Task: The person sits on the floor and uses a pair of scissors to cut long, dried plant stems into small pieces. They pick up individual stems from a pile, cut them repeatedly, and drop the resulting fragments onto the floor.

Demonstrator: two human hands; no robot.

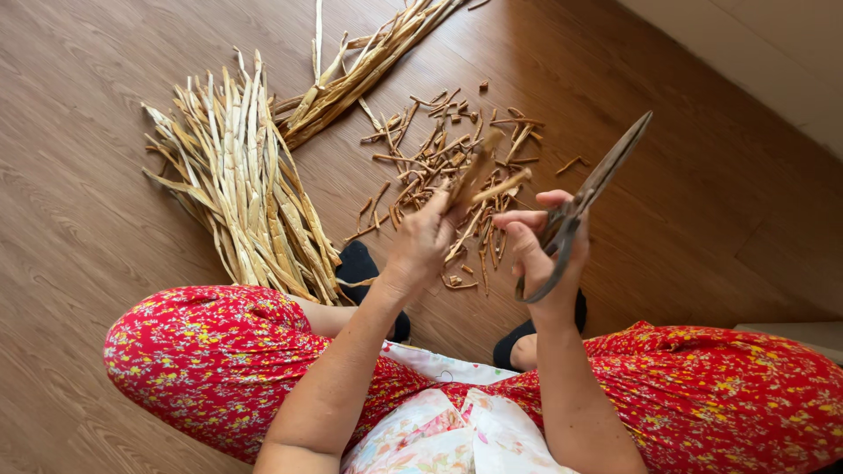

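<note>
A dried strip [492,186] juts up and rightward from the left hand [421,241], whose fingers pinch its lower end, above the pile of cut scraps [443,162]; the right hand [537,250], just beside, grips closed scissors [584,204], blades pointing up-right.

Dull metal scissors [587,200], dry fibrous strips [241,184], smooth wood floor [702,202]
</note>
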